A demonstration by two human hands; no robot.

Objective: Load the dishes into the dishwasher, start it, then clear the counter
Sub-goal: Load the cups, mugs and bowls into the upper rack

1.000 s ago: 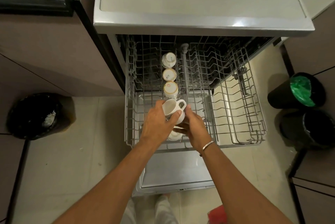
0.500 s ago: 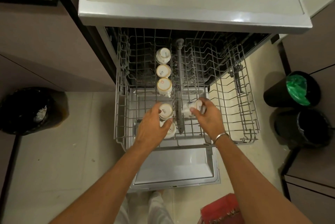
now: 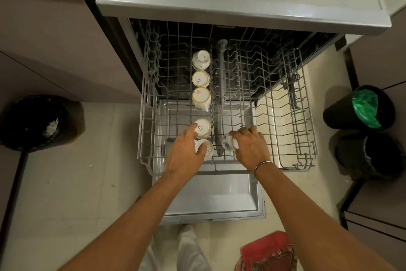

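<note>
At the near edge of the pulled-out upper rack [image 3: 307, 156], both of my hands are down among the tines; the left hand [image 3: 186, 156] lies over the front end of the cup row, fingertips resting on the two nearest upturned cups [image 3: 203, 136], spread loosely over them rather than closed around either; whether it grips one I cannot tell. The right hand [image 3: 250, 147] is wrapped around a patterned cup [image 3: 227, 144], fingers curled over its top, thumb side toward the central spray arm [image 3: 219, 117]; that cup sits tilted, its mouth leaning left and down, just right of the spray arm and touching the rack wires. Three more cups [image 3: 201, 79] stand base-up in a line running away from me toward the tub. The relation I would steer by: the row's long axis runs front to back, left of the arm, while the held cup lies on the other side of it; the right hand is plainly nearer, so I judge it should settle the cup mouth-down where it is. The risk is it tipping between tines. Loading looks early; the rack's right half is bare.
</note>
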